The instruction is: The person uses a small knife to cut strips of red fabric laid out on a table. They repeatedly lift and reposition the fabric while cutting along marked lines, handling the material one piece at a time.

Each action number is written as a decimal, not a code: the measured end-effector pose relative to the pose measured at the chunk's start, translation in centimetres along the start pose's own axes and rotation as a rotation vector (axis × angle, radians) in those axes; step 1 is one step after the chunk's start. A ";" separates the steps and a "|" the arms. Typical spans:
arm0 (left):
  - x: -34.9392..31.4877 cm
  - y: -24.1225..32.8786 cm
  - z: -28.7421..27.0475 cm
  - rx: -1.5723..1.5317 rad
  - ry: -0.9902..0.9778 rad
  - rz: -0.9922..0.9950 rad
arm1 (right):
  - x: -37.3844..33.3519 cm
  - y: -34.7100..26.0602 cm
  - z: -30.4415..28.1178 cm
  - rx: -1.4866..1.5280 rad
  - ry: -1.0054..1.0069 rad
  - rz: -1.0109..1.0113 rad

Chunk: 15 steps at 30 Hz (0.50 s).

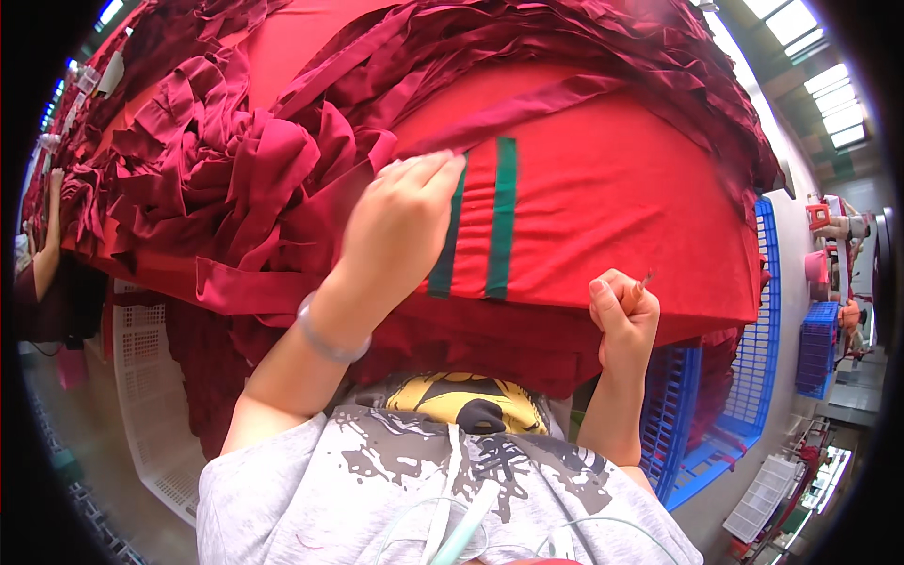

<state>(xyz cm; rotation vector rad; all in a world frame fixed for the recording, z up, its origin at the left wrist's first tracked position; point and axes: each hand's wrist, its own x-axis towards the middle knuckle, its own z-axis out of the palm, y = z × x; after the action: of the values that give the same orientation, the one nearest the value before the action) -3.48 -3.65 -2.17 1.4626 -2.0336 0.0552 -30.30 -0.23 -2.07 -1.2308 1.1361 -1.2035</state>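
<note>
My left hand (400, 226) is over the red-covered table, its fingers bent together and slightly blurred. It covers the upper part of one dark green strip (443, 259); whatever its fingertips grip, if anything, is hidden. To the right of that strip lies a second green strip (502, 217), roughly parallel, with wrinkled red cloth between them. Near the table's front edge, my right hand (623, 315) is closed round a small thin thing (647, 279), of which only a narrow tip shows. Left of my left hand, a heap of dark red fabric strips (226, 160) spreads over the table.
More dark red strips (603, 47) arch along the table's far side. Below its front edge stand a white plastic basket (155, 395) at left and a blue plastic basket (673, 405) at right. Another person's arm (49, 226) reaches in at far left.
</note>
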 end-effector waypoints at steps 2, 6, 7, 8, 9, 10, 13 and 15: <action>0.7 -1.1 2.6 0.222 -0.050 -0.069 | -0.5 -0.2 -0.5 -0.022 0.009 -0.009; 1.7 -0.7 0.0 0.269 -0.400 -0.213 | -1.3 -0.7 -2.1 -0.090 0.009 0.026; 1.4 -0.8 -1.0 0.113 -0.442 -0.145 | -1.6 -0.5 -2.4 -0.111 -0.001 0.024; 0.8 -1.3 -2.3 -0.038 -0.480 -0.077 | -1.7 -0.4 -2.4 -0.075 -0.052 0.088; 0.3 -1.8 -3.8 -0.185 -0.516 -0.014 | -1.7 -0.3 -2.1 -0.035 -0.108 0.151; 0.1 -2.0 -5.4 -0.337 -0.603 0.000 | -1.8 -0.1 -1.7 0.001 -0.156 0.217; 0.0 -3.0 -10.8 -0.590 -0.670 0.369 | -1.1 0.5 1.0 -0.064 -0.342 0.421; -0.4 -3.6 -12.4 -0.871 -0.702 0.414 | -0.5 0.6 2.1 0.129 -0.409 0.611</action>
<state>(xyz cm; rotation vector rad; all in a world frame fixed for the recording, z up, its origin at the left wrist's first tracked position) 5.39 -0.04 6.47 0.5157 -2.3632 -1.1612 -28.18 0.32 -2.64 -0.8807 1.0005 -0.5241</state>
